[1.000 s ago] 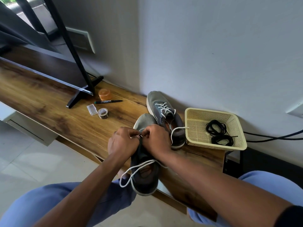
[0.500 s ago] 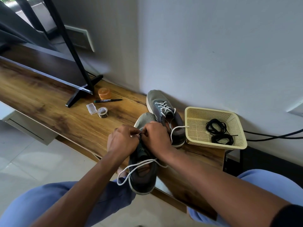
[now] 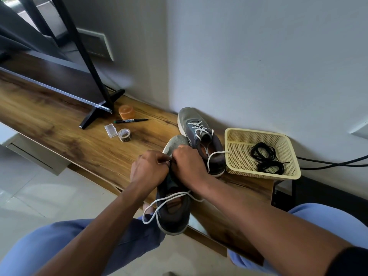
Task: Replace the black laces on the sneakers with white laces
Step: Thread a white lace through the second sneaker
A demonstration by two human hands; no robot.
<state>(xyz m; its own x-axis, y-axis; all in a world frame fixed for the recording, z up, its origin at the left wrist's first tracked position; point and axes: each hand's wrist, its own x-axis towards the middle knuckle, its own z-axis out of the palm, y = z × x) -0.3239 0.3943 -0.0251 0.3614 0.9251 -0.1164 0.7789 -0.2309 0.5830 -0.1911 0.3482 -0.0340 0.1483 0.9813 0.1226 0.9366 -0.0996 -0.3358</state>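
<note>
Near shoe (image 3: 172, 214): lies on the shelf (image 3: 95, 152) edge with its heel hanging over toward the person, toe toward the wall

White lace (image 3: 159, 202): threaded somewhere under the hands; two loose ends trail back over the heel opening and dangle off the edge

Left hand (image 3: 148, 169): fingers curled tight, pinching the lace at the forward eyelets (the exact eyelet is hidden)

Right hand (image 3: 188, 163): fingers curled over the same spot, knuckles up, touching the left hand; what the tips clamp cannot be told

Far shoe (image 3: 201, 140): already laced white, one end looping out toward the basket (image 3: 249, 134)

Black laces (image 3: 265, 159): coiled inside the basket, out of the job

Stage: judged to be early in lacing the second shoe

Risk, shoe: with so much of it overhanging, a hard tug toward the person could tip it off the shelf

Risk, lace: uneven pulling could leave one end short, or a skipped eyelet could go unseen beneath the knuckles

Risk, tangle: the dangling ends could knot together
</note>
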